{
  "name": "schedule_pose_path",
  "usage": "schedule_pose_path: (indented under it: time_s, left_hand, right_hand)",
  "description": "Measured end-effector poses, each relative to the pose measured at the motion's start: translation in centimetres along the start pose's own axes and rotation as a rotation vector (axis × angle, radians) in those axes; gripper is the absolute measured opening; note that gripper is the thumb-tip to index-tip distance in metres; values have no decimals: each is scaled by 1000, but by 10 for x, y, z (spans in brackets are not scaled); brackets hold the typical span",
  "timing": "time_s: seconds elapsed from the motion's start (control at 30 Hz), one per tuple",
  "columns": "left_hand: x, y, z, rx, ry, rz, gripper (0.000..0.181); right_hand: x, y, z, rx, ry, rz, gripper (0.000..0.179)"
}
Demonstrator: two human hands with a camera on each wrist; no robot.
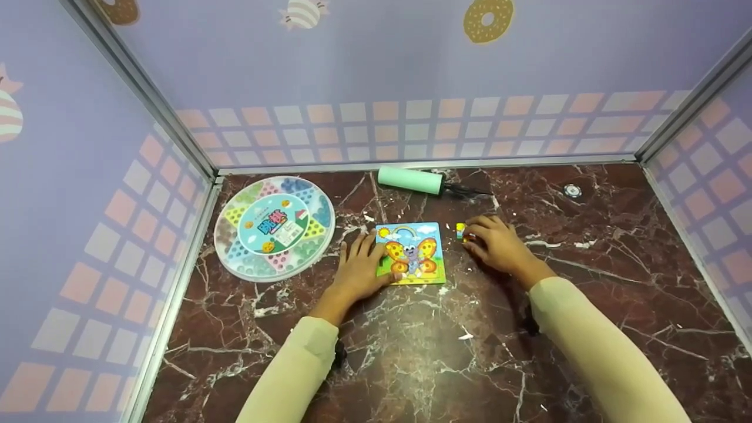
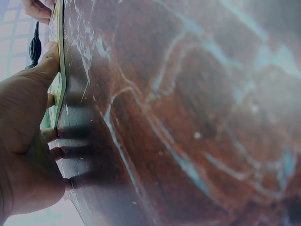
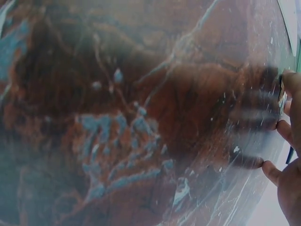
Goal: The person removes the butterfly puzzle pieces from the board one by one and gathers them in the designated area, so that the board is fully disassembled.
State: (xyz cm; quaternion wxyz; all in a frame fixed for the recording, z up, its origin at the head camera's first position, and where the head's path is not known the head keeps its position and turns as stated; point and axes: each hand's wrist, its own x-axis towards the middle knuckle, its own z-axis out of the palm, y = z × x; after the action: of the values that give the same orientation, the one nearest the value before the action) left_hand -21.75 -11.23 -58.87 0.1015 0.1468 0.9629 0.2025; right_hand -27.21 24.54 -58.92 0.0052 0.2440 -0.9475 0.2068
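Observation:
A square butterfly jigsaw puzzle (image 1: pixel 420 232) lies flat on the dark marbled surface, with a sun and rainbow printed along its top. My left hand (image 1: pixel 357 267) rests on its left side, fingers spread and thumb across the lower left corner. In the left wrist view the thumb (image 2: pixel 51 61) presses on the board, seen edge-on. Just right of the puzzle, my right hand (image 1: pixel 499 244) pinches a small colourful puzzle piece (image 1: pixel 460 231), which the fingers partly cover. The right wrist view shows fingertips (image 3: pixel 270 167) down at the surface.
A round Chinese checkers set (image 1: pixel 235 258) in a clear case lies to the left. Behind the puzzle is a mint-green hand pump (image 1: pixel 408 179) with a black end. A poker chip (image 1: pixel 571 191) sits at the back right. Purple patterned walls (image 1: pixel 388 70) enclose the back and sides.

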Motion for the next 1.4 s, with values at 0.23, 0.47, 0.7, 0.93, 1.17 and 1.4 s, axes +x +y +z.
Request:
schedule_pose_path:
  time_s: [0.23, 0.47, 0.7, 0.93, 1.17, 1.4]
  left_hand:
    - [-1, 1, -1, 1, 6, 1, 57]
    - [-1, 0, -1, 3, 0, 5, 60]
    - [-1, 1, -2, 4, -5, 4, 62]
    - [-1, 2, -3, -1, -9, 2, 63]
    - [-1, 2, -5, 3, -14, 0, 61]
    - [2, -3, 1, -37, 3, 17, 59]
  right_hand:
    - [1, -4, 1, -32, 14, 20, 27]
    - [1, -4, 1, -46, 11, 25, 31]
    - [2, -6, 2, -12, 18, 33, 34]
    - [9, -17, 5, -1, 18, 34, 44]
    - [22, -39, 12, -15, 25, -12, 45]
    - [33, -59, 25, -6, 19, -55, 39]
